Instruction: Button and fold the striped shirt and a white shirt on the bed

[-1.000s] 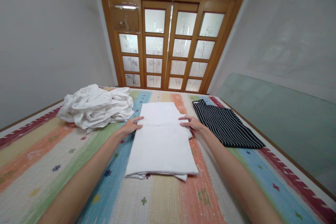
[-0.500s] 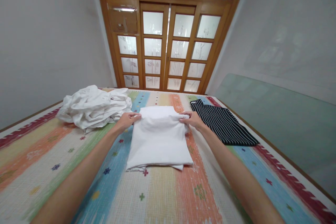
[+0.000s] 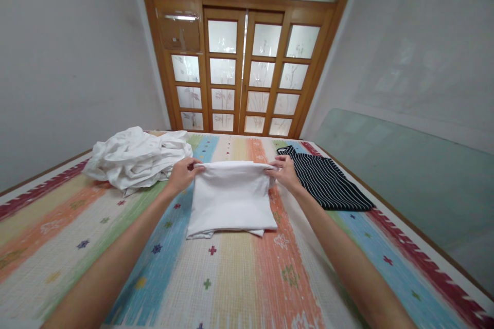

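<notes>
A white folded garment (image 3: 231, 198), perhaps a shirt, lies in front of me on the striped bed cover (image 3: 227, 288). Its near edge shows several uneven layers. My left hand (image 3: 184, 174) pinches the far left corner between thumb and fingers. At the far right corner, my right hand (image 3: 284, 172) grips the cloth with its thumb and fingertips. The far edge runs nearly straight between the two hands and looks slightly raised.
A crumpled heap of white cloth (image 3: 137, 159) lies at the left. To the right is a folded black garment with white stripes (image 3: 328, 180). A pale green headboard-like panel (image 3: 401, 175) borders the right side. Wooden doors with glass panes (image 3: 243, 72) stand beyond the bed.
The garment's far part that extended beyond my hands is now level with them, making a straight far edge. Both hands still hold the corners, and the near edge has shifted slightly away from me.
</notes>
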A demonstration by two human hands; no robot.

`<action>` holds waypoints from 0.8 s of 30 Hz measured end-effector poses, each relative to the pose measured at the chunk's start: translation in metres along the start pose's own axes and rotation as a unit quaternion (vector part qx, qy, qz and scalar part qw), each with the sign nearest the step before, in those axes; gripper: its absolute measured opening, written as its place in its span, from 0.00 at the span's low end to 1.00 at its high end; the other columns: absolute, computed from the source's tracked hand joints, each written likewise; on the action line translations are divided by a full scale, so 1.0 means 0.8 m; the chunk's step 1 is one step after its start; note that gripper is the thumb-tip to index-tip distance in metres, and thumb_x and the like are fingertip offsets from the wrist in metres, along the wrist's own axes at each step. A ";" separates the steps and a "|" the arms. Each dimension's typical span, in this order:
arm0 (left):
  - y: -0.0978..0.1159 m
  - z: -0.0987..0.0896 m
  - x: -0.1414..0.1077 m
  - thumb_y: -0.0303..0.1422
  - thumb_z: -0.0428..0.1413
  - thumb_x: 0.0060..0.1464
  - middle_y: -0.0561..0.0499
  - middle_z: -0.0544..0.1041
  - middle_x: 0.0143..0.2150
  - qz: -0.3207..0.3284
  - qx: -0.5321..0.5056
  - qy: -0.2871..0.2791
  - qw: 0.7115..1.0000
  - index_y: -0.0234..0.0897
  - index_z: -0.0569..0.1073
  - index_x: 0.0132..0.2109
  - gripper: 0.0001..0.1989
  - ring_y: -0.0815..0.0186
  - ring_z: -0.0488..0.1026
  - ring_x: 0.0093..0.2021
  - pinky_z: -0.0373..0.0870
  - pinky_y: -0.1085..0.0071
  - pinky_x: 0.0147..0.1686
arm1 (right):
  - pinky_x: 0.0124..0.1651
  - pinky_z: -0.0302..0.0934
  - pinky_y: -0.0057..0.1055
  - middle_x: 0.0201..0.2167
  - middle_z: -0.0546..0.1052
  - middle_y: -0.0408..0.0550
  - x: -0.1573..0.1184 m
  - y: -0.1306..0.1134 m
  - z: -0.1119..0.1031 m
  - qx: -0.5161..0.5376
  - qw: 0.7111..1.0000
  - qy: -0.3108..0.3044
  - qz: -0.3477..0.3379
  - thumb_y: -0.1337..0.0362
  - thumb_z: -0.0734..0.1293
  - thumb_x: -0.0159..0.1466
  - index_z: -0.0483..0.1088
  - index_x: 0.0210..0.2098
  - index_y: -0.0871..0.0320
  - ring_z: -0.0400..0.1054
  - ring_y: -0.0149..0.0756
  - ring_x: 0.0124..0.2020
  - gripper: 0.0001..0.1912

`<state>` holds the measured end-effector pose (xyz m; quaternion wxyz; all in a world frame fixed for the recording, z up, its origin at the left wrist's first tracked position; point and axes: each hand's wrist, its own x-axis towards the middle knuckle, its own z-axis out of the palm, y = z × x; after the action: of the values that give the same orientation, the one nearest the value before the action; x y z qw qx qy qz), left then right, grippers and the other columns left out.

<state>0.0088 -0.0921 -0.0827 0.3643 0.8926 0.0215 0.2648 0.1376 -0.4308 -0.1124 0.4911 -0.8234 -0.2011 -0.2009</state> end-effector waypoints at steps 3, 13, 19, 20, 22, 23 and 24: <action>0.010 -0.010 -0.001 0.40 0.57 0.50 0.46 0.75 0.41 0.057 0.002 0.014 0.998 0.38 0.74 0.35 0.10 0.60 0.70 0.41 0.68 0.68 0.43 | 0.57 0.56 0.41 0.45 0.74 0.52 0.001 -0.018 -0.017 0.032 0.997 -0.047 -0.044 0.57 0.76 0.48 0.77 0.28 0.56 0.65 0.46 0.51 0.11; 0.052 -0.061 -0.008 0.54 0.56 0.49 0.55 0.67 0.24 0.022 -0.138 -0.090 0.986 0.37 0.69 0.34 0.22 0.68 0.65 0.24 0.63 0.74 0.24 | 0.24 0.56 0.24 0.22 0.72 0.40 -0.006 -0.086 -0.089 0.194 0.972 -0.125 0.036 0.53 0.76 0.47 0.70 0.26 0.58 0.64 0.30 0.23 0.18; 0.075 -0.057 0.011 0.54 0.58 0.49 0.54 0.71 0.23 -0.091 -0.302 -0.072 0.946 0.35 0.70 0.34 0.23 0.68 0.68 0.23 0.64 0.74 0.23 | 0.21 0.57 0.22 0.22 0.74 0.40 0.016 -0.108 -0.097 0.297 0.937 -0.134 0.128 0.58 0.78 0.44 0.69 0.28 0.58 0.66 0.28 0.21 0.19; 0.070 -0.048 0.016 0.54 0.58 0.48 0.52 0.73 0.24 -0.122 -0.318 -0.094 0.936 0.34 0.71 0.33 0.24 0.66 0.70 0.24 0.67 0.72 0.24 | 0.21 0.58 0.22 0.23 0.75 0.41 0.020 -0.102 -0.091 0.302 0.931 -0.145 0.147 0.58 0.78 0.43 0.69 0.28 0.59 0.67 0.29 0.21 0.19; 0.049 -0.024 0.024 0.55 0.58 0.48 0.48 0.76 0.26 -0.190 -0.323 -0.151 0.915 0.33 0.72 0.31 0.25 0.64 0.72 0.27 0.69 0.70 0.27 | 0.22 0.60 0.24 0.24 0.76 0.44 0.024 -0.079 -0.070 0.298 0.919 -0.170 0.194 0.60 0.78 0.44 0.71 0.28 0.60 0.68 0.31 0.22 0.18; 0.035 -0.009 0.025 0.55 0.58 0.47 0.47 0.76 0.26 -0.225 -0.313 -0.172 0.906 0.33 0.71 0.30 0.25 0.64 0.73 0.26 0.69 0.70 0.26 | 0.23 0.62 0.25 0.24 0.77 0.46 0.024 -0.063 -0.056 0.284 0.916 -0.179 0.222 0.61 0.78 0.44 0.72 0.28 0.61 0.69 0.32 0.23 0.17; 0.019 0.005 0.024 0.54 0.59 0.47 0.47 0.75 0.24 -0.256 -0.288 -0.180 0.905 0.33 0.70 0.28 0.25 0.65 0.72 0.25 0.68 0.71 0.24 | 0.24 0.62 0.25 0.23 0.77 0.46 0.021 -0.046 -0.042 0.260 0.914 -0.186 0.251 0.62 0.78 0.44 0.72 0.28 0.61 0.69 0.32 0.23 0.16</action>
<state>0.0252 -0.1013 -0.0661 0.6582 0.7452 0.1068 -0.0080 0.1281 -0.4427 -0.0621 0.6761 -0.7123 -0.1206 0.1451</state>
